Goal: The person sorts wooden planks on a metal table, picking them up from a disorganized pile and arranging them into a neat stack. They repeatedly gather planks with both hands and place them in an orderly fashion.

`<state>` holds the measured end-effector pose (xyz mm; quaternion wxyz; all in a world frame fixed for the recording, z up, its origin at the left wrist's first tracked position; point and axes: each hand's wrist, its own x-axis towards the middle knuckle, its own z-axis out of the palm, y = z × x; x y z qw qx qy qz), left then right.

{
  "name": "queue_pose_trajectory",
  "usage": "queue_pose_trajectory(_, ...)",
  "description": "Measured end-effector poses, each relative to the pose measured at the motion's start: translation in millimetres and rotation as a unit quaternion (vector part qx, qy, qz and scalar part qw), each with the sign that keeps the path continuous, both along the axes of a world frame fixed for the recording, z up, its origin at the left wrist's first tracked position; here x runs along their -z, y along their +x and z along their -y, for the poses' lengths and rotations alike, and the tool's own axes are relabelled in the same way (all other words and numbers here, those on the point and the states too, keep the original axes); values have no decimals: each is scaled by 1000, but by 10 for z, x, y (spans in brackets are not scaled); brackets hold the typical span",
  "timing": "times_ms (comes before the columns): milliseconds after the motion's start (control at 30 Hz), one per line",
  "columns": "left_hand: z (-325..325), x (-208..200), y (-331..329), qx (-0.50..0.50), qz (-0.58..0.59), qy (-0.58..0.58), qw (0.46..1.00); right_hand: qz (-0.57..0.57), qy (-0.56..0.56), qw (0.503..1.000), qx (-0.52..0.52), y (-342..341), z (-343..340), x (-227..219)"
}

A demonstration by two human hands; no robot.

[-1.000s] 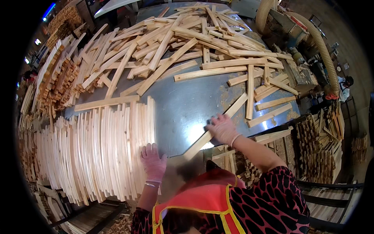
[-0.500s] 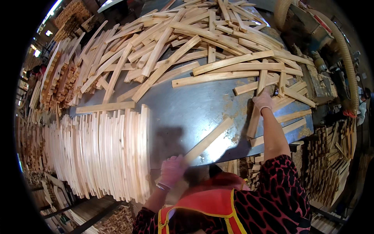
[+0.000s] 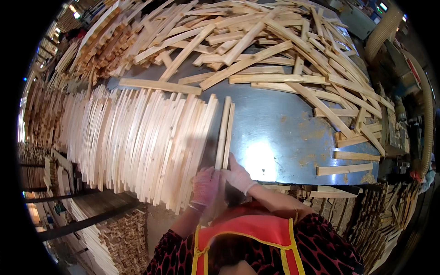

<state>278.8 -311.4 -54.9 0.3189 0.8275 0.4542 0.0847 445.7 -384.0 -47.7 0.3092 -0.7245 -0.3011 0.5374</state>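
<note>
Two pale wooden slats (image 3: 223,133) stand side by side, on edge, just right of a long row of slats (image 3: 137,142). My left hand (image 3: 205,187), in a pink glove, is closed round their near ends. From the other side my right hand (image 3: 238,175), in a paler glove, grips the same pair, its fingers partly hidden behind the wood. A narrow gap separates the pair from the row. One loose slat (image 3: 160,86) lies crosswise along the row's far ends.
A tangled heap of slats (image 3: 261,59) covers the far side of the metal table (image 3: 284,123). Single slats (image 3: 344,169) lie near its right edge. Stacked wood (image 3: 380,215) stands beyond that edge. A ribbed hose (image 3: 428,119) hangs at far right.
My right hand has come back from the heap at the right with a slat and joined my left hand. The left hand's slat has swung from slanting to lengthwise beside the row.
</note>
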Motion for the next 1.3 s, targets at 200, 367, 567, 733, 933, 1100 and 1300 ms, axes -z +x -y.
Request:
queue_pose_trajectory(200,-388,-162,24,43,-158,202,966,151,92,938,-298,196,-776,347)
queue_pose_trajectory(367,-490,-153,111,81,-208,191,956,425,223,869,-120,2054,-956,175)
queue_pose_trajectory(567,-492,-277,323,78,-260,160,949,640,21,764,-79,3968,-1093,-432)
queue_pose_trajectory(733,-484,-121,276,71,-208,244,944,645,35,730,-225,3807,-1763,-451)
queue_pose_trajectory(933,-507,-92,345,68,-173,258,948,516,-70,803,-291,3660,-1585,-454)
queue_pose_trajectory(1100,-468,-14,228,66,-162,279,944,385,-23,918,-94,3033,-297,-497)
queue_pose_trajectory(1300,-442,-174,277,75,-209,230,948,87,0,968,236,1572,713,-349)
